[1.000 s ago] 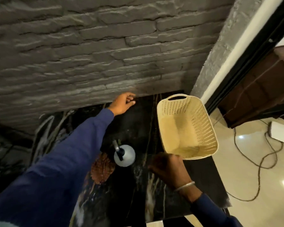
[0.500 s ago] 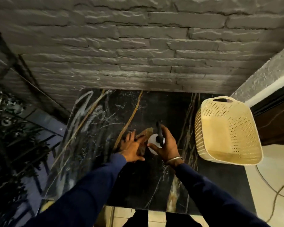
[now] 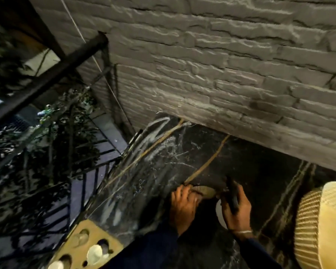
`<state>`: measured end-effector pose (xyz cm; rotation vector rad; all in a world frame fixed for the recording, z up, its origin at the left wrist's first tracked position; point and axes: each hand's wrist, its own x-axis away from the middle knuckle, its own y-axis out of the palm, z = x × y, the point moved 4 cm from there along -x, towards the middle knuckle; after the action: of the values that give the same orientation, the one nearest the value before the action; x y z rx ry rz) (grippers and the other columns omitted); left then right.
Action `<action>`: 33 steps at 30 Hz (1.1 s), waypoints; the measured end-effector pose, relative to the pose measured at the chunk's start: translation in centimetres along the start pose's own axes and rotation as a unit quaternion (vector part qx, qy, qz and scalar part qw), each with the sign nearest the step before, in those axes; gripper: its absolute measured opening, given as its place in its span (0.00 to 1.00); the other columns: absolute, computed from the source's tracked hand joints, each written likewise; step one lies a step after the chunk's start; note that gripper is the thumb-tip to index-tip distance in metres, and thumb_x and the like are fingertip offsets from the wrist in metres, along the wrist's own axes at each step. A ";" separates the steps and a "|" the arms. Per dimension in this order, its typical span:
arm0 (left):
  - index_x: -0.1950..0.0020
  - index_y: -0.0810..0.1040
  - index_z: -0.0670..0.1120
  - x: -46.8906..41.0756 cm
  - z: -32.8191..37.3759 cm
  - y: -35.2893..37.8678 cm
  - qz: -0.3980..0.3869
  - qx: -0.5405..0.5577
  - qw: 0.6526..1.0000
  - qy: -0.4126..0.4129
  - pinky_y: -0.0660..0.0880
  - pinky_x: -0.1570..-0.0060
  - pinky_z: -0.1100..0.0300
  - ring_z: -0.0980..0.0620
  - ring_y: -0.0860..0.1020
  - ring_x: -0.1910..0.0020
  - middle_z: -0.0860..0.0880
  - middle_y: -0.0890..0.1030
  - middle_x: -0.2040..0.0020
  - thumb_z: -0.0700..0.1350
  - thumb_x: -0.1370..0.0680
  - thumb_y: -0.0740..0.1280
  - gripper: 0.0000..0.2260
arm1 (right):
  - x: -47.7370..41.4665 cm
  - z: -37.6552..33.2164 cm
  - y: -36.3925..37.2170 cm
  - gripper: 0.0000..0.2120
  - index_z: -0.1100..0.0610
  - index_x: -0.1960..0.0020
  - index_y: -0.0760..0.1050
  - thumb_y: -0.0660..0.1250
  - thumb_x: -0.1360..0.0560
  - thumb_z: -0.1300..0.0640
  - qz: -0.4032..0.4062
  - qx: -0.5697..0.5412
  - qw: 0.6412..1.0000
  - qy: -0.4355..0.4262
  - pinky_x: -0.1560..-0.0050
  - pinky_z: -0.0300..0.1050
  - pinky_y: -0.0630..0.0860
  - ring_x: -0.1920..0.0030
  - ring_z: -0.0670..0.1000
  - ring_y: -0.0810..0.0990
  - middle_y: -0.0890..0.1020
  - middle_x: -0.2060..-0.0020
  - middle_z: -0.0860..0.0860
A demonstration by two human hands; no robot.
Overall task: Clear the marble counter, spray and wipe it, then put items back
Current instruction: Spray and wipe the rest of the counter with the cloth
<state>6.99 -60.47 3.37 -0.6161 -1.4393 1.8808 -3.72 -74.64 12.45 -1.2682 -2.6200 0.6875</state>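
Observation:
The black marble counter (image 3: 163, 167) with white and gold veins runs along the grey brick wall. My right hand (image 3: 239, 212) is closed around the white spray bottle (image 3: 220, 212) by its dark trigger head, near the counter's front. My left hand (image 3: 182, 206) rests just left of it, fingers closed on a brownish cloth (image 3: 204, 191) pressed against the marble. Most of the bottle's body is hidden by my right hand.
A cream perforated basket (image 3: 318, 226) stands on the counter's right end. A tan tray with round holes (image 3: 85, 247) sits below the counter's left front corner. A dark metal railing (image 3: 52, 191) with foliage lies to the left. The brick wall (image 3: 221, 74) backs the counter.
My left hand came back from the wall to the cloth and my right hand took hold of the spray bottle. The view has swung left, pushing the basket to the right edge.

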 end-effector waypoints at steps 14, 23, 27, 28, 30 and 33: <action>0.40 0.80 0.45 -1.1 -12.2 -1.5 0.123 -0.027 0.978 -0.165 0.73 0.41 0.46 0.43 0.76 0.40 0.44 0.79 0.37 0.50 0.20 0.57 0.17 | -3.4 -5.4 7.7 0.24 0.35 0.35 0.71 0.52 0.26 0.29 -0.274 0.076 0.955 -0.085 0.49 0.35 0.73 0.49 0.42 0.78 0.81 0.52 0.40; 0.34 0.79 0.49 -16.2 -20.4 -4.4 0.202 0.008 0.952 -0.228 0.66 0.32 0.48 0.44 0.70 0.29 0.47 0.76 0.31 0.51 0.19 0.60 0.17 | -6.0 -6.5 9.8 0.20 0.39 0.47 0.79 0.56 0.26 0.30 -0.220 0.064 0.972 -0.048 0.42 0.40 0.75 0.46 0.36 0.78 0.81 0.51 0.35; 0.39 0.81 0.50 -19.4 -7.1 -0.6 0.090 0.027 0.978 0.185 0.60 0.26 0.50 0.45 0.71 0.30 0.47 0.78 0.35 0.48 0.17 0.58 0.14 | -8.0 -7.5 9.3 0.20 0.34 0.38 0.74 0.57 0.26 0.31 -0.226 0.019 0.974 -0.006 0.42 0.38 0.75 0.42 0.39 0.78 0.79 0.45 0.38; 0.40 0.81 0.50 -18.8 -5.5 -0.1 0.052 0.023 0.961 0.269 0.59 0.25 0.50 0.44 0.71 0.31 0.46 0.78 0.35 0.47 0.17 0.59 0.12 | -8.5 -7.9 9.2 0.20 0.37 0.36 0.74 0.58 0.25 0.34 -0.226 0.016 0.974 -0.019 0.40 0.40 0.74 0.39 0.40 0.77 0.79 0.43 0.37; 0.38 0.80 0.48 -18.1 -6.8 -0.3 0.071 0.039 0.943 0.323 0.61 0.25 0.49 0.43 0.70 0.29 0.45 0.76 0.32 0.44 0.19 0.65 0.11 | -9.4 -8.7 9.2 0.19 0.38 0.36 0.74 0.59 0.24 0.36 -0.225 0.028 0.973 -0.046 0.39 0.42 0.74 0.39 0.41 0.77 0.79 0.44 0.36; 0.38 0.79 0.45 -20.8 -14.6 -3.8 0.184 0.009 0.965 0.187 0.62 0.26 0.53 0.43 0.72 0.31 0.44 0.76 0.34 0.42 0.21 0.65 0.12 | -10.3 -9.2 10.0 0.17 0.30 0.42 0.73 0.58 0.28 0.30 -0.236 0.039 0.971 -0.021 0.43 0.39 0.77 0.45 0.38 0.79 0.81 0.49 0.36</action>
<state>32.05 -66.22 2.28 -1.2265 -1.1139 1.9117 12.85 -74.16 16.53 -0.5737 -2.7391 0.7219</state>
